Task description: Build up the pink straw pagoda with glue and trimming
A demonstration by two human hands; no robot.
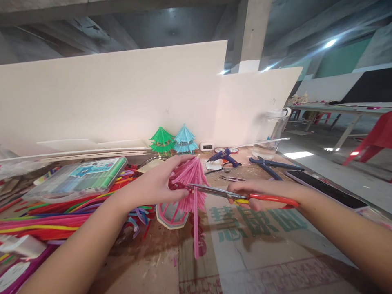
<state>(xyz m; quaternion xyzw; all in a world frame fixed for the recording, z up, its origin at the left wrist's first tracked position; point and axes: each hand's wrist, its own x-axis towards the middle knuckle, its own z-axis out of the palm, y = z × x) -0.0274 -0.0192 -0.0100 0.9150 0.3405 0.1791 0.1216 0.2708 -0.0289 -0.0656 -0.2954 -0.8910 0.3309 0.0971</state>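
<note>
My left hand (167,179) is closed around the side of a pink pipe-cleaner tree (194,175), whose strips fan down in tiers from a pointed top. One long pink pipe cleaner (196,232) hangs well below the others. In my right hand (249,192) are scissors (272,199) with red handles. Their blades point left and lie across the tree at the long strip; whether they are parted is hard to make out. Behind my left hand, an octagonal piece with pink strips (173,216) lies on the table, partly covered.
Green (161,141) and light blue trees (185,139) stand by the white board. Pipe cleaners (61,216) and a marker case (82,179) fill the left. A glue gun (225,157), pliers (269,165), phone (326,188) and clear jug (269,134) are at right.
</note>
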